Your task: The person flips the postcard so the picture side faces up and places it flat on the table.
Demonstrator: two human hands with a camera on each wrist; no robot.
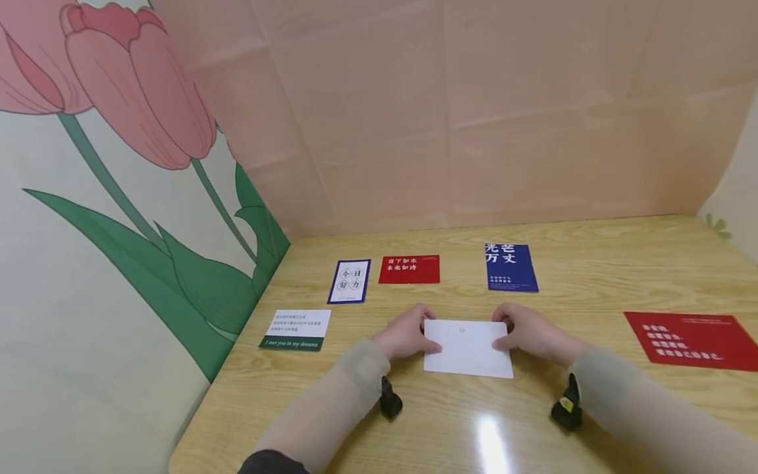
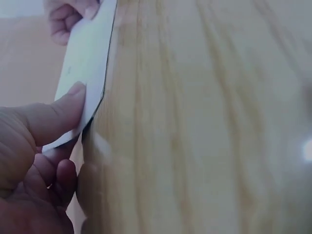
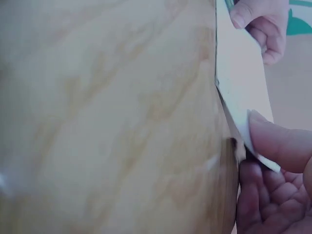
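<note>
A blank white card [image 1: 466, 349] lies between both hands over the middle of the table, with a tiny mark near its far edge. My left hand [image 1: 408, 334] pinches its left end, thumb on top and the other fingers curled below. At the opposite end my right hand [image 1: 529, 334] grips it the same way. In the left wrist view the card [image 2: 87, 63] slants close over the wood, with the left thumb [image 2: 63, 109] on its face. The right wrist view has the right thumb [image 3: 278, 141] pressing on the white face; the card's underside is mostly hidden.
Printed cards lie around the wooden table [image 1: 462, 428]: green-and-white [image 1: 296, 329], blue-bordered white [image 1: 349, 282], red [image 1: 410, 270], blue [image 1: 512, 268], and a larger red one [image 1: 693, 339] at right. A pink-beige cover [image 1: 474, 118] stands behind; a tulip-printed cloth [image 1: 136, 197] hangs left.
</note>
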